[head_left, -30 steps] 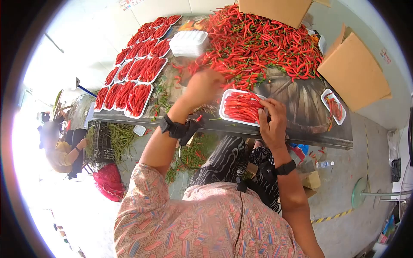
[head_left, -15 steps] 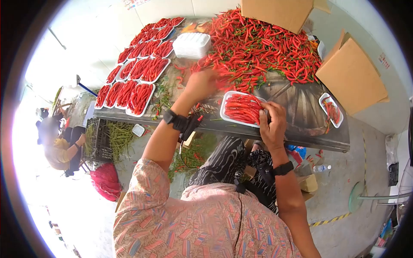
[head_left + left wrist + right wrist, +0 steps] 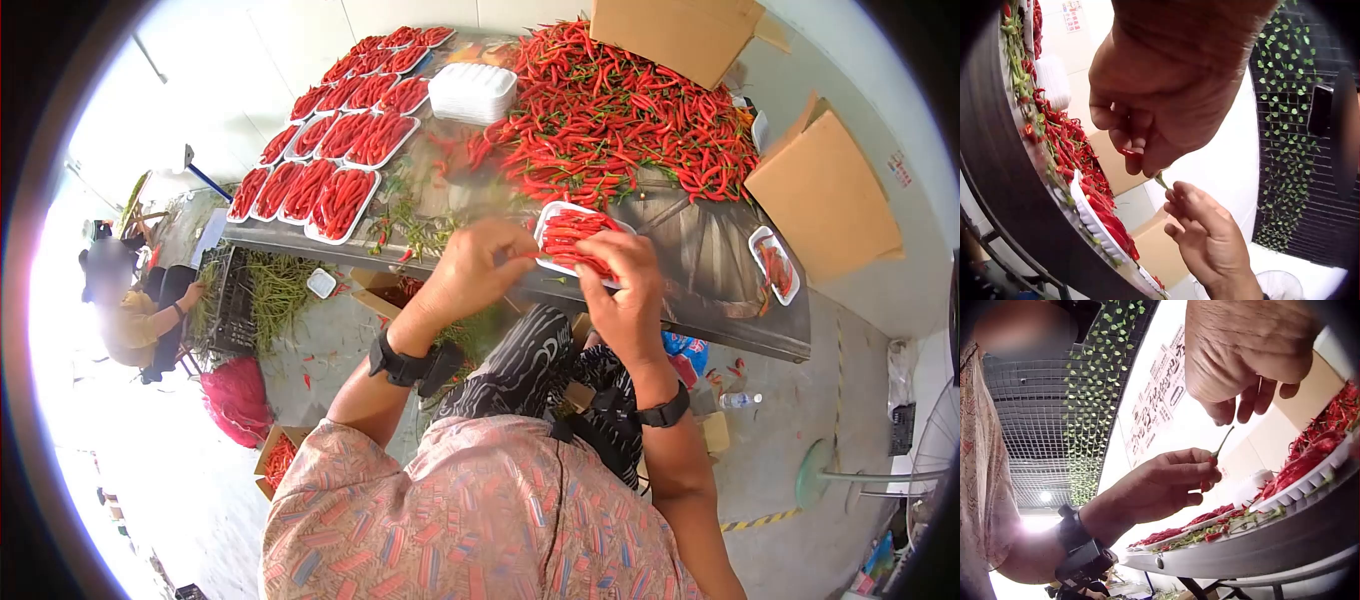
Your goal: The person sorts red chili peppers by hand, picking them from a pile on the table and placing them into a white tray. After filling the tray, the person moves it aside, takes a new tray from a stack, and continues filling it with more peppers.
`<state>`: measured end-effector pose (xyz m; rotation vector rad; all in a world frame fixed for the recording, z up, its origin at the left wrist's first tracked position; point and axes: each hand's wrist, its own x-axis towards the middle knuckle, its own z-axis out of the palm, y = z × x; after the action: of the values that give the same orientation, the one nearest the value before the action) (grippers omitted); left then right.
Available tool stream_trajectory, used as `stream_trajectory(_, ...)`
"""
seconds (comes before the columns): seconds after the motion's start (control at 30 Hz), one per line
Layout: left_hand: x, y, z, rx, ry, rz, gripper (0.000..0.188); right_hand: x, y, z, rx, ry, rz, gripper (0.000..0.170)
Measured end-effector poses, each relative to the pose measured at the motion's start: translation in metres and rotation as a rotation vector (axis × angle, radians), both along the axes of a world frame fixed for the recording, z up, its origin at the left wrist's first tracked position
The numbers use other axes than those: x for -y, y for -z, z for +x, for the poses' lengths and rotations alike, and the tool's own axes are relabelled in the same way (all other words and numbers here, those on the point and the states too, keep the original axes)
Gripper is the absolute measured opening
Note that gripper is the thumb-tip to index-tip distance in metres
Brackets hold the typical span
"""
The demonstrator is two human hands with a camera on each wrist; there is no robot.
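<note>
Over the table's front edge, my left hand [image 3: 470, 268] pinches a red chili pepper between thumb and fingers. Its green stem [image 3: 1225, 440] sticks out past the fingertips, while most of the pod is hidden in the fingers. My right hand [image 3: 622, 290] is close by with fingers loosely bent, fingertips right at the stem's end in the left wrist view. Just beyond both hands sits a white foam tray [image 3: 541, 228] heaped with red chilies [image 3: 572, 232] lying side by side; the right hand overlaps its right side.
A big pile of chilies [image 3: 630, 120] covers the back of the table, beside stacked empty trays [image 3: 472, 92]. Filled trays [image 3: 343, 203] stand in rows at left. Cut stems [image 3: 425, 232] litter the tabletop. Cardboard boxes [image 3: 825, 190] stand at right. Another person [image 3: 135, 315] sits at far left.
My left hand has come back from the chili pile toward my body, now with a chili. The right hand has left the tray's right edge and turned toward the left hand.
</note>
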<state>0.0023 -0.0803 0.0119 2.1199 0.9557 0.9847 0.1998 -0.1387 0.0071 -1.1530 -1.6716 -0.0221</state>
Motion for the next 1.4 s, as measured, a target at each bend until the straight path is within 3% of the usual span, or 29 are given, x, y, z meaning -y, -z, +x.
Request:
stream_trajectory(0.3,0.02,0.007,0.007,0.0,0.073,-0.12,0.011,0.011,0.003,-0.01,0.151,-0.087,-0.119,0.012)
stream_trajectory(0.53,0.025,0.004,0.006,-0.005,0.073,-0.2,0.01,0.014,0.009,-0.009,0.109,-0.089,-0.151,0.01)
stream_trajectory(0.63,0.018,0.008,-0.001,0.015,0.192,-0.317,0.009,0.019,0.006,-0.004,-0.006,-0.189,-0.312,0.008)
stream_trajectory(0.7,0.014,0.007,-0.005,0.144,0.325,-0.463,0.008,0.022,0.0,0.002,-0.241,-0.457,-0.626,0.008)
stream_trajectory(0.77,0.014,-0.005,-0.009,0.109,0.251,-0.546,0.007,0.025,0.004,0.009,-0.221,-0.582,-0.666,0.01)
stream_trajectory(0.8,0.011,-0.001,-0.01,0.096,0.196,-0.44,0.007,0.025,0.005,0.011,-0.199,-0.705,-0.703,0.012)
stream_trajectory(0.9,0.008,0.0,-0.005,0.06,0.169,-0.244,0.008,0.027,0.003,0.012,-0.137,-0.535,-0.599,0.014)
stream_trajectory(1.0,0.012,0.003,0.011,0.053,0.237,0.064,0.009,0.025,0.006,0.013,-0.31,-0.368,-0.654,0.014)
stream_trajectory(1.03,0.013,0.003,0.016,0.051,0.243,0.066,0.009,0.025,0.008,0.013,-0.439,-0.307,-0.688,0.015)
stream_trajectory(1.2,0.021,0.0,0.03,0.072,0.236,-0.142,0.01,0.028,0.011,0.019,-0.442,-0.279,-0.676,0.012)
stream_trajectory(1.27,0.02,0.002,0.034,0.066,0.257,-0.168,0.01,0.027,0.015,0.022,-0.249,-0.303,-0.485,0.012)
stream_trajectory(1.4,0.021,0.004,0.038,0.103,0.245,-0.241,0.009,0.032,0.012,0.025,-0.413,-0.279,-0.638,0.011)
